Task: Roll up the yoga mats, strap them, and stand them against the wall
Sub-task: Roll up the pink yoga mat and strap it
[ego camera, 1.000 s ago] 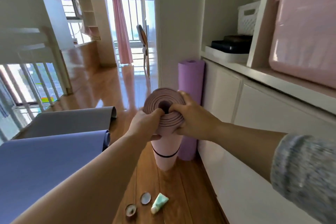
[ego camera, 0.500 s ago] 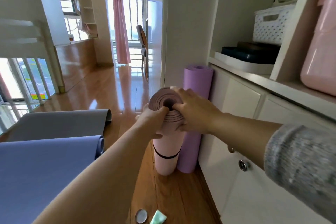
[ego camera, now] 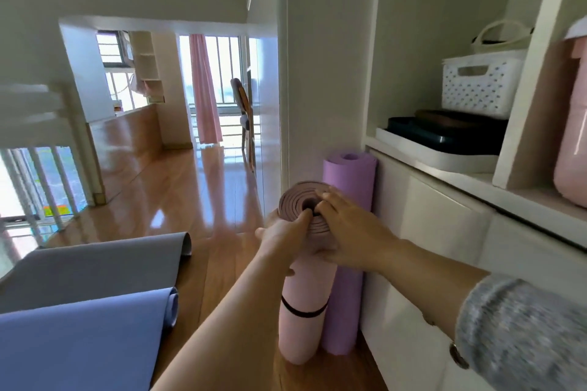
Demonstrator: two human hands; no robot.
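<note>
**Glossy wooden floor [ego camera: 178,194]: standing step under way**

The strapped pink rolled yoga mat [ego camera: 301,301] stood upright, touching a purple rolled mat [ego camera: 349,232] beside the white cabinet [ego camera: 428,232]. The left hand [ego camera: 281,233] and right hand [ego camera: 347,232] both clasped its top end. Next, probably: steady it, let go. Open floor lay leftward, beyond the flat blue mat [ego camera: 79,336] and flat grey mat [ego camera: 95,263].

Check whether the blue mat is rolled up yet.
No: the blue mat lies spread flat on the floor, with only its far end curled.
</note>
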